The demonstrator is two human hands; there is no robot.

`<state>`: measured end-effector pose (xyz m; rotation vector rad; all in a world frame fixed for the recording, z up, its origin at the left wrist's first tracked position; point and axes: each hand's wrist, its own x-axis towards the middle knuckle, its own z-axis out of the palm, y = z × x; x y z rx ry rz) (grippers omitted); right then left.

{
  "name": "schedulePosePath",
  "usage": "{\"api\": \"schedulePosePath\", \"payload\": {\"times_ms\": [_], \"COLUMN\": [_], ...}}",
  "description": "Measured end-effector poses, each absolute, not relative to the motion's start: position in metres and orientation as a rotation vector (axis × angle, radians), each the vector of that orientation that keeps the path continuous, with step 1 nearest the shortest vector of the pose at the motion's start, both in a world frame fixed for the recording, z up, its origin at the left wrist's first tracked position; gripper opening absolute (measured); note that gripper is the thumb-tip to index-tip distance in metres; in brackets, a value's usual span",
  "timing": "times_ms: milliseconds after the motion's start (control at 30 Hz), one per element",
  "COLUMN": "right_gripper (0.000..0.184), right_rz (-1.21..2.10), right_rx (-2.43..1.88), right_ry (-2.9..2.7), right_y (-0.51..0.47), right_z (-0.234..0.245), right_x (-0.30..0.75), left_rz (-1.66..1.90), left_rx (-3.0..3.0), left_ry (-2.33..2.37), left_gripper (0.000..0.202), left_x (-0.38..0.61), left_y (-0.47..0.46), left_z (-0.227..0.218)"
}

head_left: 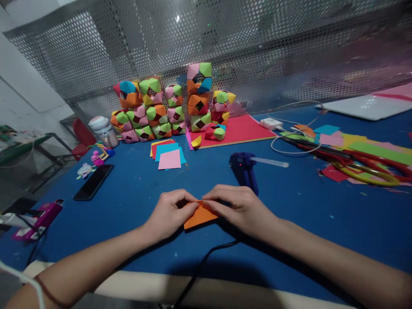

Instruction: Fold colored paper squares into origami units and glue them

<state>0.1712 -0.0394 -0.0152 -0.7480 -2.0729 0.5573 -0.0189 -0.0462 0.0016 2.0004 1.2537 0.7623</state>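
Observation:
Just above the blue table, an orange piece of paper is pinched between both hands near the front edge. It looks folded, with its far edge between the fingertips. My left hand grips its left side, thumb in front and fingers behind. The right side is held the same way by my right hand. Beyond my right hand lies a dark blue glue gun with a clear glue stick poking out of its back and a small red light. Square paper sheets in pink, blue, red and yellow lie ahead.
Folded paper shapes are stacked along the perforated metal screen, beside large red sheets. At right are scissors among paper scraps, and a white charger with cable. A phone and a magenta power strip lie left.

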Motion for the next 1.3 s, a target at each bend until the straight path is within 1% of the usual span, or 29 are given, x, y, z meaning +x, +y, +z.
{"api": "schedulePosePath", "payload": {"times_ms": [167, 267, 400, 600, 733, 867, 933, 1033, 1133, 1300], "right_gripper": [0.018, 0.018, 0.018, 0.012, 0.012, 0.013, 0.006, 0.015, 0.008, 0.008], "right_rz": [0.51, 0.609, 0.777, 0.892, 0.835, 0.758, 0.743, 0.714, 0.677, 0.624], "right_rx": [-0.746, -0.834, -0.98, -1.07, -1.015, -0.909, -0.944, -1.016, -1.026, -1.019], "right_ry": [-2.136, -2.076, -1.92, -1.859, -1.896, -1.956, -1.923, -1.901, -1.906, -1.881], "right_y": [-0.04, -0.041, -0.04, -0.039, -0.038, -0.042, -0.045, -0.047, -0.046, -0.042], "right_z": [-0.017, -0.014, -0.007, -0.007, -0.01, -0.01, -0.009, -0.011, -0.015, -0.02], "right_x": [0.171, 0.17, 0.17, 0.166, 0.166, 0.164, 0.162, 0.159, 0.158, 0.158], "left_rz": [0.699, 0.751, 0.843, 0.812, 0.74, 0.713, 0.753, 0.885, 0.962, 0.947], "left_rx": [2.019, 1.97, 1.741, 1.577, 1.636, 1.749, 1.784, 1.733, 1.61, 1.458], "left_ry": [1.265, 1.293, 1.368, 1.375, 1.343, 1.308, 1.306, 1.322, 1.345, 1.366], "left_gripper": [0.015, 0.015, 0.014, 0.015, 0.012, 0.005, 0.003, 0.005, 0.009, 0.011], "left_x": [-0.016, -0.015, -0.013, -0.011, -0.012, -0.012, -0.012, -0.011, -0.008, -0.004], "left_y": [-0.046, -0.046, -0.045, -0.044, -0.044, -0.045, -0.046, -0.046, -0.047, -0.05], "left_z": [-0.001, 0.0, 0.001, -0.001, -0.002, -0.004, -0.005, -0.005, -0.005, -0.004]}}
